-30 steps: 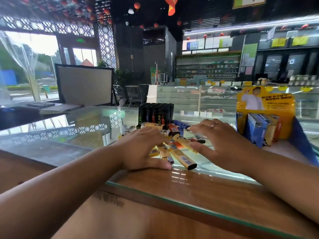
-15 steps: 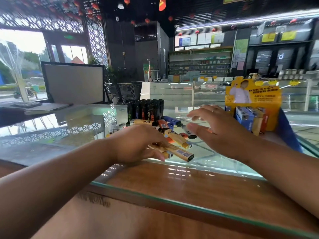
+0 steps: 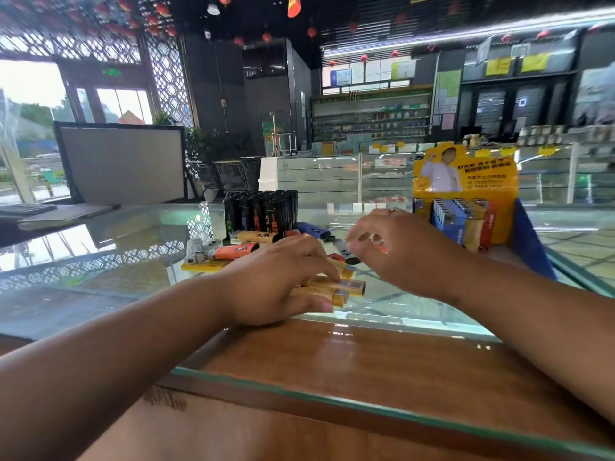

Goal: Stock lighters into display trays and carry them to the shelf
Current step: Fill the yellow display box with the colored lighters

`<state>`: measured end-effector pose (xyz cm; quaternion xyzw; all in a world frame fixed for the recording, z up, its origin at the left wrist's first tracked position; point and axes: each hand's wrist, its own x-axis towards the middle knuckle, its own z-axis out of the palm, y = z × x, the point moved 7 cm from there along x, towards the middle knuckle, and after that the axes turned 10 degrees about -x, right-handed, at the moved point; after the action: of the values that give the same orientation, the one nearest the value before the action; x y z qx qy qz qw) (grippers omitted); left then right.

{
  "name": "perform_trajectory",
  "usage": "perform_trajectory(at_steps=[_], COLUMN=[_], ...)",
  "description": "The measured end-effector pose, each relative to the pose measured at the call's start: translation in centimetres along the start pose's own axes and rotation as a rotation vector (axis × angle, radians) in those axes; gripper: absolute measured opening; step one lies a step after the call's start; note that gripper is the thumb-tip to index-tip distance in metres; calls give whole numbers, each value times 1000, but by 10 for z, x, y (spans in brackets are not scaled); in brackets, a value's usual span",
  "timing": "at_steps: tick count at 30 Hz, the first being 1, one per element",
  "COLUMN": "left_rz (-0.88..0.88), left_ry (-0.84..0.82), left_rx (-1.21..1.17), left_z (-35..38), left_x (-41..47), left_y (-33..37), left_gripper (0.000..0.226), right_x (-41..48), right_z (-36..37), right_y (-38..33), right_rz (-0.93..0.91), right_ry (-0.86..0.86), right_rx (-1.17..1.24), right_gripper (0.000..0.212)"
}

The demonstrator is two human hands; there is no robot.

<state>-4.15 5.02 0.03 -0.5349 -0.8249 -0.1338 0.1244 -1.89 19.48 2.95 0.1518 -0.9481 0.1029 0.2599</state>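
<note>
Lighters (image 3: 352, 287) with yellow bodies, a small label patch and dark ends lie bunched side by side at the near edge of the glass counter (image 3: 100, 267), where the glass meets the wood. The left hand (image 3: 273, 281) grips this bunch, fingers curled over the top and thumb tucked below. The right hand (image 3: 406, 251) hovers just beside it, above the glass, fingers bent down. A scrap of orange shows at its fingertips, but blur hides whether it holds anything.

More pieces lie loose behind the hands. An orange lighter (image 3: 233, 251) with its metal head pointing left rests on a flat yellow one. Another yellow one lies behind it, a blue one farther back, and a white-and-black one sits between the two hands.

Black lighters (image 3: 263, 211) stand upright, packed in a tight block at the back of the pile. Whatever holds them is hidden.

Well to the right stands a yellow card tray (image 3: 472, 191) with a tall printed back. Blue lighters (image 3: 447, 219) fill its front rows upright, with a few tan and red ones at their right.
</note>
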Motion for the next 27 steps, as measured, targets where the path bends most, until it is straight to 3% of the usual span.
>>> perform_trajectory(at_steps=[5,8,11,15,22,27], left_rz=[-162,-205,-236,-192,-186,-217], left_ry=[-137,-205,-192,-137,-178,-90], left_rx=[-95,-139,-155,7,47,47], left_z=[3,5,7,2,5,1], left_x=[8,14,15,11,8,13], left_y=[-6,-7,-7,-4,2,6], left_gripper=[51,25,20,28,7,28], right_x=[2,3,3,0,-1,-1], right_z=[13,14,14,22,24,21], right_y=[9,11,13,18,17,18], right_rz=[26,47,62,108,134,157], right_ry=[-108,-118,-123,-160,-159,-141], right_rx=[-58,-32,-22,-10,26,89], right_gripper=[19,19,21,25,26,26])
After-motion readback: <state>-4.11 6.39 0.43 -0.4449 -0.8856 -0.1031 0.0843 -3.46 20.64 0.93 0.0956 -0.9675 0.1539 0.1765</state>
